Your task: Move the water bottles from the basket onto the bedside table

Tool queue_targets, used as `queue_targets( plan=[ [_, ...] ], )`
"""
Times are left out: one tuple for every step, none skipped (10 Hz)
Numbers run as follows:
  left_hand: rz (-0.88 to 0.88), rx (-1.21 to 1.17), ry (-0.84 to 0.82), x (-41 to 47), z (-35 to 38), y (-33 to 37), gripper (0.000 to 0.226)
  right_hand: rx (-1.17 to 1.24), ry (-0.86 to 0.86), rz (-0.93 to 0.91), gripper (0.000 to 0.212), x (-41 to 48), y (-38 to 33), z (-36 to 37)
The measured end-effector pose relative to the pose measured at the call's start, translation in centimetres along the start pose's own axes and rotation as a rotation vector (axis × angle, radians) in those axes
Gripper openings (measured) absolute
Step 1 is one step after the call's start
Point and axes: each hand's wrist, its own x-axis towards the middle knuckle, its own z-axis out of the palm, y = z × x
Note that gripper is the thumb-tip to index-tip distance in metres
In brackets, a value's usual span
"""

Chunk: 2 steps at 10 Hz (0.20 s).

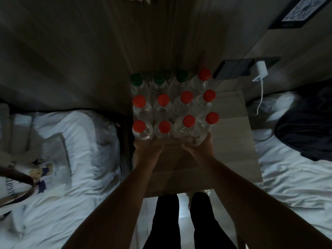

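Water bottles (175, 106) stand upright in a tight block of three rows of four on the far left part of the bedside table (233, 141). The far row has three green caps and one red cap at its right end; the middle and near rows are all red-capped. The bottles are clear, and neighbours touch or nearly touch.

Both hands reach to the near row. The left hand (148, 147) sits against the near side of the two left bottles of that row, low on their bodies. The right hand (197, 145) cups the lower part of the two right bottles, which lean slightly toward it. The fingers of both hands are hidden behind or under the bottles, so I cannot tell whether they are spread or closed around anything.

Bare wooden tabletop lies near and right of the block. At the far right, a white charger (260, 69) is plugged in, its cable (260, 97) hanging down past the table's right edge. White bedding (71, 159) lies left of the table, with a printed bag (27, 177) resting on it, and more white bedding lies to the right.
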Motion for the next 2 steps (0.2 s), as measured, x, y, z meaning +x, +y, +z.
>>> queue_targets(
  plan=[
    [0.035, 0.088, -0.116, 1.2, 0.4, -2.6, 0.075, -0.148, -0.085, 0.001, 0.087, -0.9, 0.5, -1.3],
    [0.128, 0.183, -0.183, -1.6, -1.1, -2.0, 0.053, -0.346, -0.197, -0.106, 0.080, -3.1, -1.3, -3.1]
  ],
)
